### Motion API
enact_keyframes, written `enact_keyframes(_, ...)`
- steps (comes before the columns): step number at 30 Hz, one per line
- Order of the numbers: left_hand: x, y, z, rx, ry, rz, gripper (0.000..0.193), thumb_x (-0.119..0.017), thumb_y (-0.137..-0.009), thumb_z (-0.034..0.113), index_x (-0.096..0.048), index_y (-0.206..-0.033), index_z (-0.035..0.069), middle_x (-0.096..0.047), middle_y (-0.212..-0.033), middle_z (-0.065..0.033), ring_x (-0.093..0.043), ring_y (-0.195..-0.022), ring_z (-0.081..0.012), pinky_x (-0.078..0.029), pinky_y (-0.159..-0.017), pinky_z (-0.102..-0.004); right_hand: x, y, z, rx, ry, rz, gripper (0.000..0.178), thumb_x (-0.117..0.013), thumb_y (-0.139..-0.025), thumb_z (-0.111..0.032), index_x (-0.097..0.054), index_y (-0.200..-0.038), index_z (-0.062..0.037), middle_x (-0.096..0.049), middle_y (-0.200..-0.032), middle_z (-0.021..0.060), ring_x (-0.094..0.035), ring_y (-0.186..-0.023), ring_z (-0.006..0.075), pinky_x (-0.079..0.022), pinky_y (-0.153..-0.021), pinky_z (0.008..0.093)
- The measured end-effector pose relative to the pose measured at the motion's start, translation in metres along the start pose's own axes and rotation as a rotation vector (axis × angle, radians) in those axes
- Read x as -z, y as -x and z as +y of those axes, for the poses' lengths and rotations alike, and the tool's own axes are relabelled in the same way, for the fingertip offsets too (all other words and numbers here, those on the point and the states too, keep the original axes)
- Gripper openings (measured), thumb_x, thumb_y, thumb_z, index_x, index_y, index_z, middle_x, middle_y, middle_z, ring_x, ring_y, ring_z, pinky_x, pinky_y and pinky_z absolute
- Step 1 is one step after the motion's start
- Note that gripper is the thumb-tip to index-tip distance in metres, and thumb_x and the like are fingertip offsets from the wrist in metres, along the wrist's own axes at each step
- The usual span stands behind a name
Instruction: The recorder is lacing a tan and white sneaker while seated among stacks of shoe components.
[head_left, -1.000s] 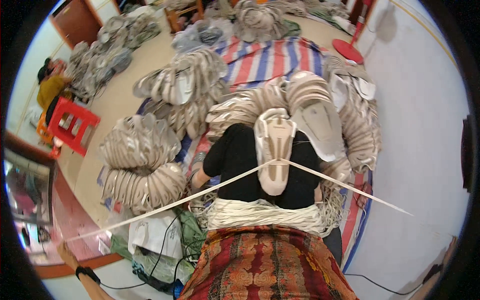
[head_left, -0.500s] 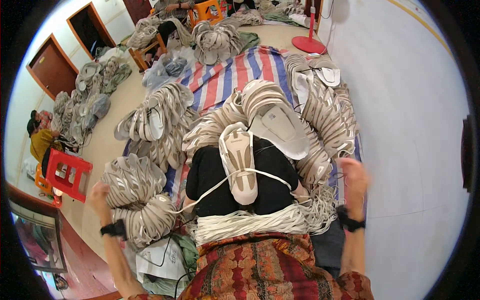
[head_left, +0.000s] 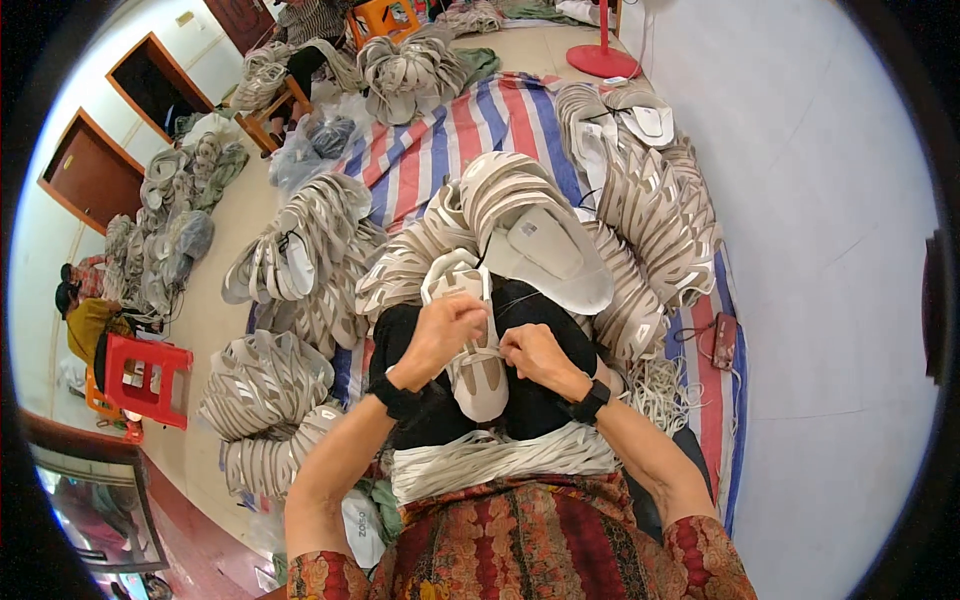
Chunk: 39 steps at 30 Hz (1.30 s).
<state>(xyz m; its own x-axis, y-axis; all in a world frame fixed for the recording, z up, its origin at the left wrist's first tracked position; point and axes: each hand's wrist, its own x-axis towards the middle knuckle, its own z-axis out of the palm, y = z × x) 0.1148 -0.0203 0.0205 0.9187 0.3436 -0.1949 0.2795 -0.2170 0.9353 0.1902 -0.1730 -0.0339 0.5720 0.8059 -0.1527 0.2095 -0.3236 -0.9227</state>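
A beige and white shoe upper (head_left: 478,392) lies on my black-trousered lap, toe toward me. A flat cream shoelace (head_left: 476,356) crosses its lower eyelets. Over the upper's left side, my left hand (head_left: 441,338) is closed, its fingertips curled above the tongue; what they grip is hidden. At the right edge, my right hand (head_left: 544,360) is closed in a pinch on the shoelace. Across my lap near the waist lies a thick bundle of cream laces (head_left: 505,462).
Rows of stacked shoe uppers (head_left: 650,225) curve around my knees on a striped tarp (head_left: 440,145). A red stool (head_left: 147,380) stands at left. A small reddish case (head_left: 724,341) lies by the white wall at right. Other people (head_left: 95,315) sit farther off among more uppers.
Both hands have come in from wide at the sides to meet over the shoe upper. The lace ends no longer spread loosely across my thighs. The view has shifted slightly.
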Motion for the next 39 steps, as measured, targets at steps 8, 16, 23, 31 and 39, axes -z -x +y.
enact_keyframes(8,-0.028,-0.036,-0.018,-0.314,-0.906,0.032,0.015,-0.060,-0.071,0.015,-0.067,-0.076,0.002,-0.062,-0.071,-0.0169,-0.059,-0.064,-0.0336,-0.046,-0.063,-0.0397,-0.005,-0.012,0.015,0.108,0.330,0.055,0.015,-0.055,-0.073,-0.011,-0.063,-0.073,0.0025,-0.060,-0.060,0.0150,-0.060,-0.055,0.0245,-0.046,-0.055,0.0350)
enact_keyframes(16,-0.013,-0.041,-0.013,-0.197,-0.651,0.022,0.017,-0.060,-0.072,0.015,-0.066,-0.073,-0.001,-0.060,-0.061,-0.0139,-0.060,-0.053,-0.0206,-0.047,-0.053,-0.0333,0.007,-0.019,0.013,-0.029,0.160,-0.102,0.016,-0.058,-0.068,-0.014,-0.065,-0.076,-0.0019,-0.062,-0.072,0.0194,-0.062,-0.070,0.0332,-0.049,-0.064,0.0389)
enact_keyframes(23,-0.011,-0.027,-0.006,-0.071,-0.403,-0.035,0.012,-0.059,-0.074,0.007,-0.064,-0.073,-0.003,-0.058,-0.058,-0.0082,-0.054,-0.051,-0.0116,-0.044,-0.049,-0.0282,0.012,-0.017,-0.003,-0.172,0.033,-0.212,0.022,-0.057,-0.069,-0.018,-0.063,-0.075,0.0023,-0.060,-0.064,0.0180,-0.061,-0.060,0.0260,-0.047,-0.058,0.0337)
enact_keyframes(31,-0.009,-0.022,-0.007,0.076,-0.410,-0.338,0.011,-0.057,-0.077,0.006,-0.063,-0.072,-0.002,-0.056,-0.058,-0.0021,-0.051,-0.054,-0.0086,-0.041,-0.050,-0.0234,0.006,-0.015,-0.002,-0.122,0.045,-0.141,0.022,-0.057,-0.073,-0.018,-0.063,-0.073,0.0034,-0.057,-0.059,0.0071,-0.051,-0.051,0.0125,-0.041,-0.047,0.0275)
enact_keyframes(39,-0.006,-0.011,-0.015,-0.199,-0.614,-0.230,0.014,-0.056,-0.077,0.013,-0.061,-0.072,0.001,-0.054,-0.056,-0.0058,-0.052,-0.054,-0.0118,-0.042,-0.053,-0.0271,0.009,0.000,-0.004,-0.084,-0.112,-0.141,0.012,-0.048,-0.078,-0.004,-0.057,-0.074,0.0031,-0.060,-0.061,0.0081,-0.056,-0.049,0.0112,-0.044,-0.044,0.0255)
